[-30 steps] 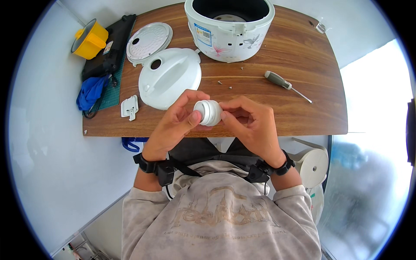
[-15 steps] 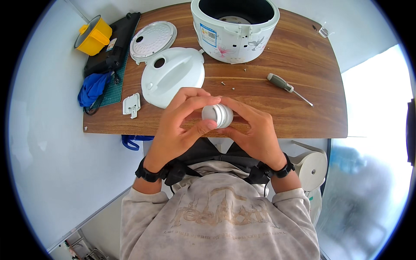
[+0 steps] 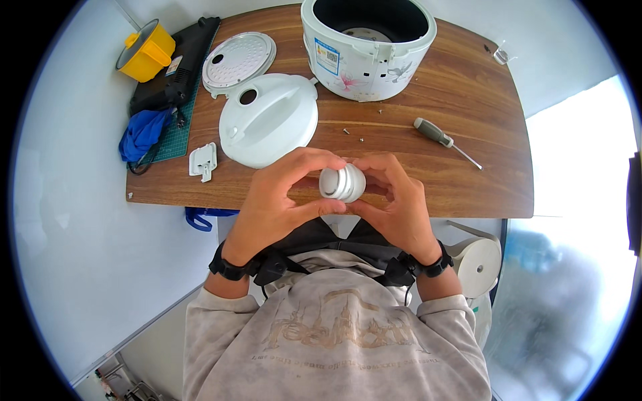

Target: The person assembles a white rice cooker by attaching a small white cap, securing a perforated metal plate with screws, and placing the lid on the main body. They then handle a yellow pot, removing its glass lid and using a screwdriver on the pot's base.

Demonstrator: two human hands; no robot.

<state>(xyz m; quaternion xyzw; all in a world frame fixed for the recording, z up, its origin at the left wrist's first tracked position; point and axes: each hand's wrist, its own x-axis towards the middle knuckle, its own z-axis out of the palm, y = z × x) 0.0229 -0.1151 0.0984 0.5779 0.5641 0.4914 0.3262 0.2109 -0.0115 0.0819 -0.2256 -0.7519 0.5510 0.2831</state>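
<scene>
Small white ridged plastic-looking cylinder [image 3: 342, 183] between fingertips of both hands; left hand [image 3: 275, 195] pinching left part, right hand [image 3: 402, 202] gripping right part; glossy white rounded lid [image 3: 284, 123] beyond left fingers; grey-handled screwdriver [image 3: 433, 132] beyond right fingers; cylinder could slip if smooth curved sides outdo light pinch

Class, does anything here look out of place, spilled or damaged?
Small metal screw-like bits lie loose on the brown wooden table, easily lost. The white flower-patterned cooker stands open, a white handled plastic lid lying apart. No spill shows; the white ridged cylinder between left hand and right hand shows no damage.
</scene>
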